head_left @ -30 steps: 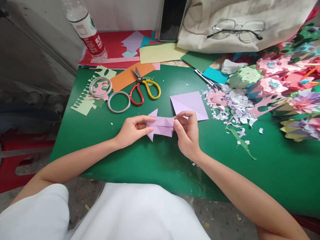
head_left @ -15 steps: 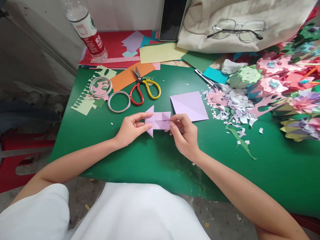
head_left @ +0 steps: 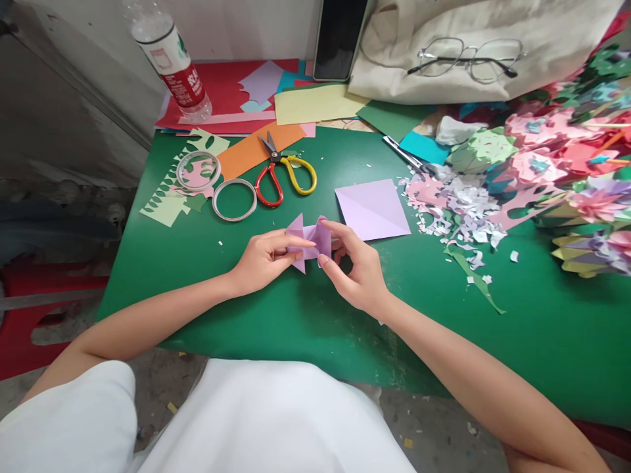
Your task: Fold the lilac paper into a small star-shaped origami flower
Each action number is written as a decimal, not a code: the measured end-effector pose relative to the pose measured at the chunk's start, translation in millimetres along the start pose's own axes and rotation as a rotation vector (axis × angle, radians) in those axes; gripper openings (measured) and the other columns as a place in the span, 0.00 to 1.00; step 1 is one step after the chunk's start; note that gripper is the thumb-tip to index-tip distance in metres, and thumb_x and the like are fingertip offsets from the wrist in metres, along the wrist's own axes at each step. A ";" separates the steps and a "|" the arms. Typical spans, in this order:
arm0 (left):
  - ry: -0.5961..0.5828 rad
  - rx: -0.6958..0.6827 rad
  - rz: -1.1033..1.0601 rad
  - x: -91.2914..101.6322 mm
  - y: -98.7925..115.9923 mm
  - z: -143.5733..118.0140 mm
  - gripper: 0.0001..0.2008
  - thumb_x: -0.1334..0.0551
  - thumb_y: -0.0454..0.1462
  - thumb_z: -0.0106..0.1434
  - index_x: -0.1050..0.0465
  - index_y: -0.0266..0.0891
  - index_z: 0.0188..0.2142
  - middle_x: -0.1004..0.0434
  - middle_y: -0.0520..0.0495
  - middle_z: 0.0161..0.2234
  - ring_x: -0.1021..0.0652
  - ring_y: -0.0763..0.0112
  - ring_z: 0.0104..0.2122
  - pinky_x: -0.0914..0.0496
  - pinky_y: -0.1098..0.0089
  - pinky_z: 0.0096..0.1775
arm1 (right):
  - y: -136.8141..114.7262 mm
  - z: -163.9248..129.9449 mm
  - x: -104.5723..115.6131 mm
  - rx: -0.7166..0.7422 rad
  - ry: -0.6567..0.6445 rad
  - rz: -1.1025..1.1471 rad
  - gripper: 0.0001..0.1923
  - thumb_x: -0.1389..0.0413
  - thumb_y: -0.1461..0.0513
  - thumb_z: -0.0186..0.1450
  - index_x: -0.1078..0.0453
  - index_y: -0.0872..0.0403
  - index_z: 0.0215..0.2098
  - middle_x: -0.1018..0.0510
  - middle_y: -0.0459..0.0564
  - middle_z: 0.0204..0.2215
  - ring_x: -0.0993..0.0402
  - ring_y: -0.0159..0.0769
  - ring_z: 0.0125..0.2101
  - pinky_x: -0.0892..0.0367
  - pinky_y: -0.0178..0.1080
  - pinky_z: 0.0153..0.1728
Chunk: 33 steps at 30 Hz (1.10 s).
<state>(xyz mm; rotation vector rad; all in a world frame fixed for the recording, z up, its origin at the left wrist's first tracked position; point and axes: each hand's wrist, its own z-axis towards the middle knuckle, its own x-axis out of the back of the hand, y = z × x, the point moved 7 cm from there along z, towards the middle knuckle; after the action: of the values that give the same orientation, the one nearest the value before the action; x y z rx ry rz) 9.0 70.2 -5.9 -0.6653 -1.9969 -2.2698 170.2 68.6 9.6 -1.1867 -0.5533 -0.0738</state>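
A: Entry, head view. Folded lilac piece sits low over the green table, in front of the person, pinched from both ends; left hand closed on its left end, thumb on top, fingers under; pointed flaps stick out above and below that grip.

B: Right hand?

A: Fingers closed on the right end, thumb and forefinger nipping an upturned flap; neither hand open; how hard it presses, cannot tell.

B: Step in hand?

A: Judged as a mid-fold: right end being turned in toward the centre while the left end is held as anchor; crease not yet flattened.

B: Next move needs?

A: Probably edges lined up before any pressing; left grip steady so the finished points do not slip; then a firm run along the fold.

B: Surroundings?

A: Flat lilac square just beyond the right hand, apart from it; red-and-yellow scissors further back; two tape rings to the left; paper scraps heaped to the right, near paper flowers.
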 end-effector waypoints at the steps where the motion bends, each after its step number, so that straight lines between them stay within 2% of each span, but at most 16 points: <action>1: -0.001 -0.033 0.042 -0.3 1.6 -0.6 0.15 0.38 0.31 0.63 0.19 0.44 0.47 0.24 0.51 0.33 0.33 0.83 0.23 0.35 0.80 0.27 | -0.6 -0.1 -0.5 0.020 -0.004 -0.012 0.22 0.46 0.62 0.67 0.38 0.51 0.59 0.25 0.55 0.55 0.26 0.31 0.32 0.30 0.36 0.29; 3: 0.001 -0.076 0.093 -0.9 3.1 -1.3 0.17 0.39 0.30 0.64 0.20 0.45 0.50 0.22 0.50 0.34 0.33 0.83 0.24 0.33 0.79 0.29 | -1.2 0.2 -1.2 0.047 -0.007 -0.033 0.23 0.46 0.63 0.66 0.38 0.50 0.60 0.26 0.55 0.57 0.26 0.31 0.32 0.30 0.36 0.29; 6: 0.011 -0.070 0.101 -1.3 0.5 -1.6 0.18 0.39 0.31 0.64 0.22 0.45 0.52 0.20 0.47 0.39 0.32 0.81 0.25 0.32 0.78 0.30 | -1.5 0.7 -2.5 0.062 -0.012 -0.055 0.24 0.46 0.64 0.66 0.39 0.48 0.60 0.26 0.54 0.58 0.27 0.30 0.32 0.31 0.35 0.29; 12: 0.021 0.025 0.007 -2.2 -10.3 -1.7 0.25 0.37 0.33 0.62 0.28 0.45 0.59 0.20 0.45 0.48 0.23 0.74 0.33 0.26 0.75 0.34 | 2.1 -3.3 -6.6 0.053 -0.026 -0.064 0.27 0.46 0.65 0.64 0.45 0.48 0.60 0.24 0.50 0.44 0.25 0.32 0.34 0.32 0.35 0.29; 19: -0.014 0.118 -0.145 -6.1 -13.6 -2.7 0.25 0.37 0.36 0.64 0.32 0.43 0.60 0.19 0.47 0.46 0.17 0.68 0.39 0.21 0.70 0.42 | 0.7 -4.4 -9.2 0.067 -0.041 -0.085 0.21 0.46 0.65 0.63 0.45 0.48 0.52 0.25 0.48 0.39 0.26 0.33 0.34 0.33 0.35 0.29; 25: -0.013 0.122 -0.281 -8.3 -9.1 -2.5 0.24 0.34 0.35 0.61 0.35 0.40 0.56 0.18 0.46 0.45 0.16 0.67 0.43 0.20 0.69 0.46 | -5.9 -1.5 -5.0 0.116 -0.007 -0.100 0.14 0.45 0.67 0.61 0.37 0.51 0.45 0.27 0.47 0.35 0.31 0.31 0.30 0.34 0.34 0.28; 29: 0.026 0.150 -0.358 -8.3 -12.5 -1.8 0.21 0.32 0.34 0.59 0.38 0.41 0.49 0.19 0.49 0.41 0.16 0.72 0.38 0.21 0.73 0.41 | -7.8 -1.6 -6.7 0.143 -0.023 -0.034 0.12 0.45 0.69 0.63 0.34 0.52 0.44 0.28 0.48 0.35 0.31 0.29 0.29 0.32 0.33 0.28; 33: 0.095 0.182 -0.426 -5.4 -16.1 -0.5 0.24 0.30 0.36 0.56 0.42 0.42 0.46 0.20 0.52 0.37 0.16 0.73 0.35 0.23 0.76 0.37 | -9.4 -1.5 -8.8 0.161 -0.037 0.024 0.12 0.45 0.71 0.63 0.31 0.53 0.44 0.28 0.48 0.35 0.30 0.26 0.27 0.33 0.31 0.26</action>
<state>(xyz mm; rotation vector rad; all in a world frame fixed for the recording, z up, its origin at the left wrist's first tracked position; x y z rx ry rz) 8.8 71.1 -22.9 -0.1206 -2.4469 -2.2211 159.9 61.6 13.3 -1.0394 -0.5667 0.0126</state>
